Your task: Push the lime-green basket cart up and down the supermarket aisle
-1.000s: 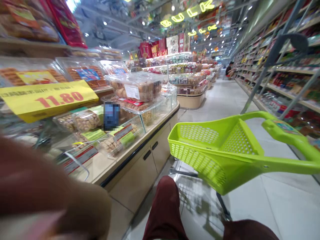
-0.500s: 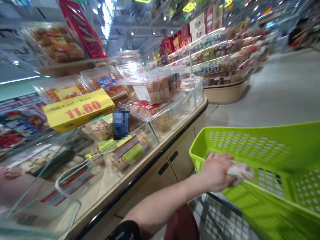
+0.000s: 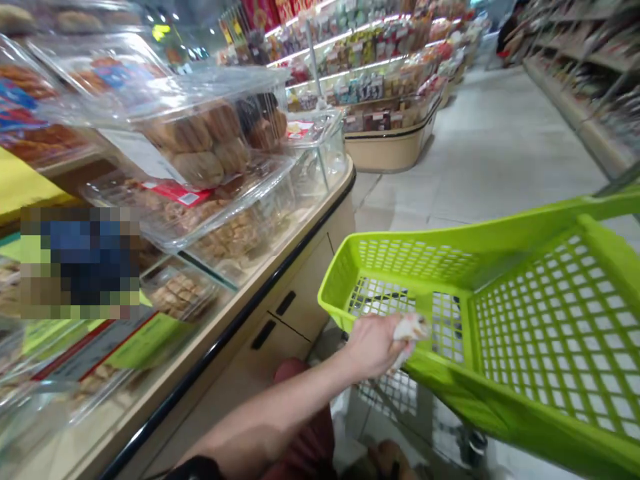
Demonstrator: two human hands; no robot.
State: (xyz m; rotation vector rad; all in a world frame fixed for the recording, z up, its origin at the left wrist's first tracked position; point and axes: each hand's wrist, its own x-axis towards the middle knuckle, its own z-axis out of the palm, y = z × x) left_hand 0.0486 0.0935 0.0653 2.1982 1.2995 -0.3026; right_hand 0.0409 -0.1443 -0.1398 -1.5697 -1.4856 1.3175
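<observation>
From the lower left my left hand (image 3: 375, 345) reaches across to the near rim of a bright green shopping cart (image 3: 500, 393). Its fingers are closed around a crumpled white wad (image 3: 411, 328), perhaps tissue or thin plastic; one end pokes out past the fingers, over the basket. Whether the hand also grips the rim, I cannot tell. The basket has lattice walls and a lattice floor through which the ground shows. My right hand is out of view. A dark red trouser leg (image 3: 307, 433) shows beneath my forearm.
At left runs a display counter (image 3: 273, 280) with a black edge strip, stacked with clear boxes of baked goods (image 3: 200, 147). A second display island (image 3: 383, 150) stands ahead. Pale floor (image 3: 490, 147) leads off between it and shelves (image 3: 595, 73) at right. A person (image 3: 513, 33) is far back.
My view has swung right and closer to the boxes, so the cart and my left hand appear further left. More of the cart shows. The white wad stays in my hand.
</observation>
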